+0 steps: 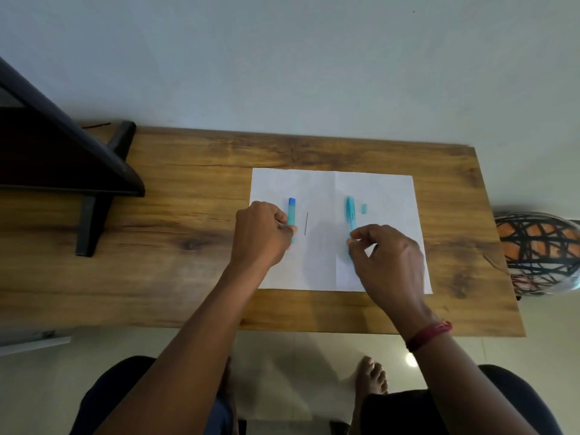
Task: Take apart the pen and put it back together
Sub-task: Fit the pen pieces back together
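Note:
Pen parts lie on a white sheet of paper point(323, 196). On the left is a light blue barrel point(292, 216) with a darker blue end; my left hand point(260, 233) pinches its lower part with thumb and fingers. A thin dark refill point(306, 223) lies between the two hands, untouched. On the right a light blue cap with a clip point(350, 215) lies lengthwise; my right hand point(386, 259) has thumb and forefinger closed on its lower end. A small light blue piece point(364, 209) rests just right of the cap.
The paper sits on a wooden table point(188, 246). A dark stand with a slanted frame point(88, 171) occupies the table's left part. A patterned orange and black round object point(539, 252) is beyond the right edge. A wall runs behind the table.

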